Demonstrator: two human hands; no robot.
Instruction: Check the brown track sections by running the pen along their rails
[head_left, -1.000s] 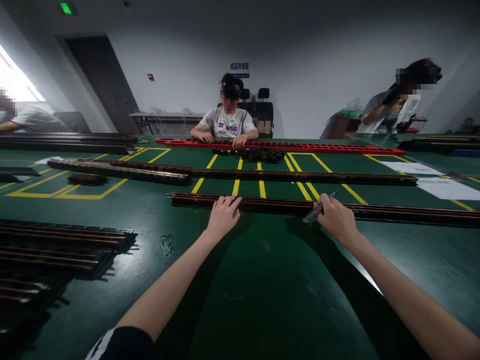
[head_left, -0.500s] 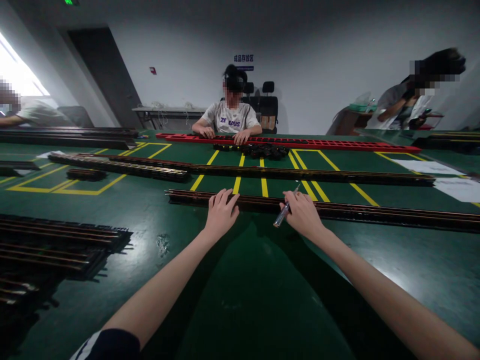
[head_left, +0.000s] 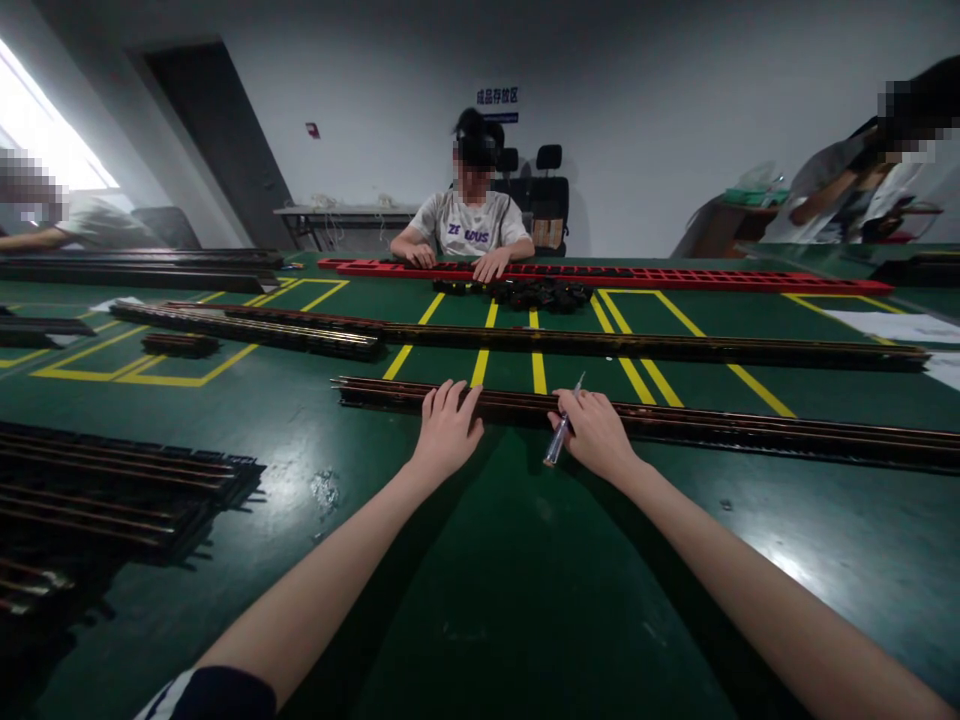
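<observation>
A long dark rail with copper-coloured strips (head_left: 720, 423) lies crosswise on the green table in front of me. My left hand (head_left: 450, 432) rests on the rail near its left end, fingers spread and nothing held. Further right along the same rail, my right hand (head_left: 594, 432) holds a small screwdriver (head_left: 559, 440) with a clear handle. Its thin tip points up and away from me, and its handle end sticks out toward me. The fingers of this hand also touch the rail.
Another long dark rail (head_left: 645, 345) lies beyond. Dark strips are stacked at left (head_left: 112, 490). Across the table, a person (head_left: 469, 225) touches a red frame (head_left: 750, 280) beside small black parts (head_left: 540, 294). Other people are at both sides; papers (head_left: 892, 326) lie at right.
My right hand has shifted slightly left along the rail with the screwdriver, which is now more upright. My left hand stays nearly in place. The camera view has turned a little.
</observation>
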